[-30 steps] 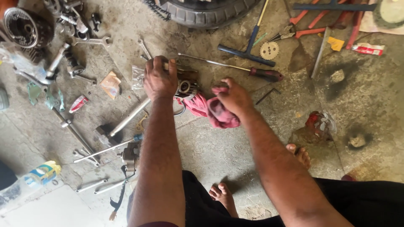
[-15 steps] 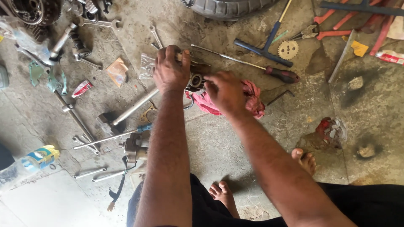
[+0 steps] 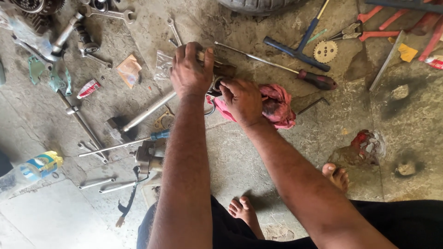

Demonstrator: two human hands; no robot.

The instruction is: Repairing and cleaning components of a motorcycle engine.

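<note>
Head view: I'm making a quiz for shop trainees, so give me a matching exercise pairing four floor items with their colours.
Things:
1. rag
2. screwdriver handle
3. toothed disc
4. plastic bottle's cap

Colours:
A. yellow
B. pink
C. pale tan
D. dark red and black

Pairs: 1-B, 2-D, 3-C, 4-A

Both hands hide most of the metal part (image 3: 220, 76) they grip, and the tyre (image 3: 258, 5) is cut off at the top edge.
</note>
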